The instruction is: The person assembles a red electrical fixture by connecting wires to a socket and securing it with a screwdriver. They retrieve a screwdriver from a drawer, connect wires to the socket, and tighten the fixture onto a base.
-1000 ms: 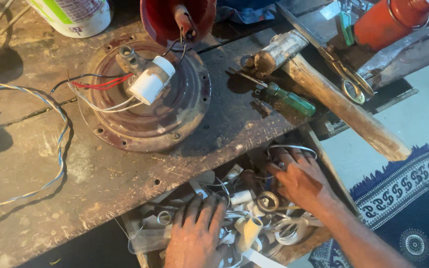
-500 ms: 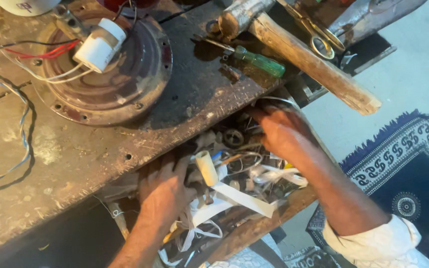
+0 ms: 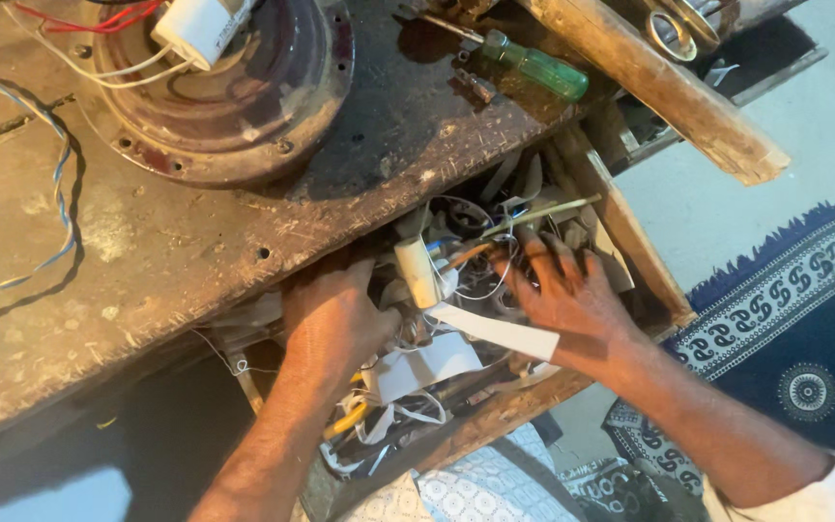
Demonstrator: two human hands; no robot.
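Both of my hands are down in an open wooden drawer [image 3: 636, 253] under the workbench, among a jumble of white strips, wires and small parts. My left hand [image 3: 332, 324] lies palm down on the left side of the pile, fingers buried under the bench edge. My right hand [image 3: 565, 287] rests with spread fingers on the right side of the pile. Between them stands a small white cylinder [image 3: 418, 272] beside a white strip [image 3: 495, 332]. I cannot tell whether either hand grips anything.
On the worn bench top [image 3: 147, 261] sit a round brown motor housing [image 3: 234, 106] with a white capacitor [image 3: 200, 27], red and white wires, a green-handled screwdriver [image 3: 535, 66] and a wooden handle [image 3: 669, 92]. A blue patterned rug [image 3: 794, 358] lies on the floor at right.
My view has dropped toward the drawer. My left hand has pushed further in under the bench edge, and my right hand has slid lower and spread over the pile.
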